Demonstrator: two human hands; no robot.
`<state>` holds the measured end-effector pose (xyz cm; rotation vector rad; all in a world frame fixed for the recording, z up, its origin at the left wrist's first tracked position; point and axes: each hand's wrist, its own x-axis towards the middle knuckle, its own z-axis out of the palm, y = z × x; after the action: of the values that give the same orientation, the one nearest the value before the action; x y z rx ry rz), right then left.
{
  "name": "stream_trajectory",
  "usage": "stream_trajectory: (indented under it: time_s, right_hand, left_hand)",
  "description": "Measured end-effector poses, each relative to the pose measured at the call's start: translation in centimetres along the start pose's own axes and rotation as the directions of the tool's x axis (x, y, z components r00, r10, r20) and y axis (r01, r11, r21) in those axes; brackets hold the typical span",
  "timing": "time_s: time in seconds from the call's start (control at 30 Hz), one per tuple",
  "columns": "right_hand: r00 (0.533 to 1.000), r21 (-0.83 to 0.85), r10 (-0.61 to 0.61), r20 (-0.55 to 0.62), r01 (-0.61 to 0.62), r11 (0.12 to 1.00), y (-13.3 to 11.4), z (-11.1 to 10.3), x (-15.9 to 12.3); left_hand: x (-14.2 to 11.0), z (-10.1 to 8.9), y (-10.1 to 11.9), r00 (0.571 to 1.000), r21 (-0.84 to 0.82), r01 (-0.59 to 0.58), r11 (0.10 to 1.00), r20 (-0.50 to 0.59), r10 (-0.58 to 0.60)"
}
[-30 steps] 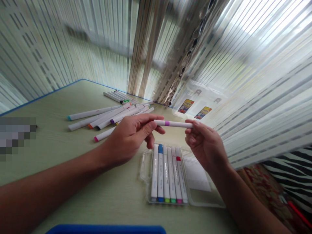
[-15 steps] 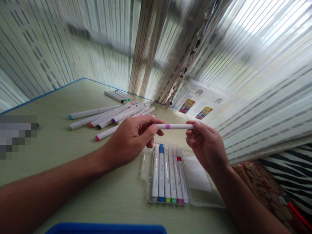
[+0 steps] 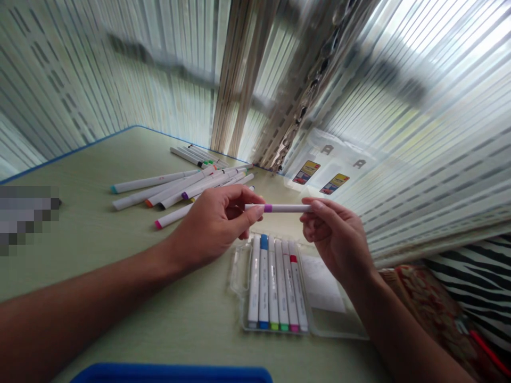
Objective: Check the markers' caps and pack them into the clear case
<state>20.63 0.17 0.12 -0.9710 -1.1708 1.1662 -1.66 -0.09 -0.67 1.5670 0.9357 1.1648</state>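
Head view: both hands are raised over the surface (image 3: 131,308), sharing one white marker (image 3: 289,208) with a purple band. Marker lies near level, left to right, clear of the surface, above the far end of the open case (image 3: 237,271).

Left hand (image 3: 215,218): grip clamped on the marker's left end, thumb on the near side, fingertips behind, close to the band. Right hand (image 3: 339,234): grip closed on the right end, thumb against the barrel, other fingers curled below. Between the two grips, the middle of the barrel shows.

Below the hands, six markers (image 3: 272,287) lie side by side in the clear case; coloured near ends include blue, yellow-green, green and pink. Case lid (image 3: 339,334) folded out to the right, white paper (image 3: 323,290) in it.

Left and far of the left hand: loose pile of markers (image 3: 175,194), crossing one another, ends teal, orange, black and purple. One pink-ended marker (image 3: 171,217) runs partly behind that hand.

Far right, clear container (image 3: 339,159) with two yellow-and-dark labels, near the striped curtain (image 3: 159,101). Near side: blue object (image 3: 171,374), cut off by the frame. Right: zebra-striped cloth (image 3: 475,282).
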Motion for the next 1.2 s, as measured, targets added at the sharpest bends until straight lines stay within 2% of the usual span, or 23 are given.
stream_trajectory:
  time_s: [0.1, 0.2, 0.37, 0.53, 0.73, 0.9, 1.2]
  right_hand:
    - [0.999, -0.046, -0.035, 0.024, 0.036, 0.998, 0.2, -0.1, 0.0]
    - [0.996, -0.175, -0.058, 0.067, 0.069, 0.982, 0.4, -0.3, -0.2]
    - [0.984, -0.474, -0.104, 0.148, 0.163, 0.866, 0.1, 0.0, -0.7]
    - [0.966, -0.596, -0.143, 0.214, 0.245, 0.765, -0.1, 0.4, -1.2]
    - [0.973, -0.583, -0.064, 0.221, 0.185, 0.791, 0.3, 0.3, -1.3]
    - [0.977, -0.545, -0.047, 0.209, 0.156, 0.824, 0.1, 0.5, -1.2]
    - [0.979, -0.452, -0.016, 0.204, 0.109, 0.885, -0.1, 0.4, -1.1]
  left_hand:
    - [0.0, 0.0, 0.0, 1.0, -0.017, 0.007, 1.0, -0.004, -0.007]
    - [0.1, -0.1, 0.1, 1.0, -0.019, 0.015, 1.0, 0.015, -0.014]
    - [-0.2, -0.1, 0.1, 0.994, -0.005, 0.03, 1.0, 0.102, -0.029]
    - [-0.5, 0.2, -0.1, 0.988, 0.067, 0.028, 0.997, 0.15, -0.038]
    - [-0.6, 0.4, 0.0, 0.986, 0.175, -0.034, 0.984, 0.167, 0.005]
    - [-0.7, 0.3, 0.0, 0.987, 0.193, -0.038, 0.98, 0.163, 0.006]
    - [0.2, 0.0, 0.4, 0.997, -0.019, 0.036, 0.999, 0.066, -0.035]
